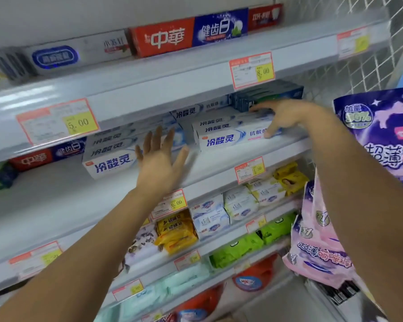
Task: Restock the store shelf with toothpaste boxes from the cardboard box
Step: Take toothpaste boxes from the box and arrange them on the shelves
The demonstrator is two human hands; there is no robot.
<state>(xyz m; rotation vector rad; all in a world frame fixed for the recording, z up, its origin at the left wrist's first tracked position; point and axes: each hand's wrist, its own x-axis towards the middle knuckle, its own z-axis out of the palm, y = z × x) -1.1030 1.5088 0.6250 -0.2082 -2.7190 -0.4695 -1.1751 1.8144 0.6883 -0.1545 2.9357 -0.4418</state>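
A pale grey shelving unit (149, 73) fills the view, its tiers rising toward the right, each with a slanted front rail. Red-bordered price tags (251, 69) with yellow squares are clipped along the rails. Behind the top tier is a plain off-white back panel (79, 12). At the right end stands a white wire mesh panel (363, 70) with square openings. Bright, even light leaves soft white glare on the upper rail at the left. The grey patch at the bottom right may be floor (279, 307); it is too blurred to tell.
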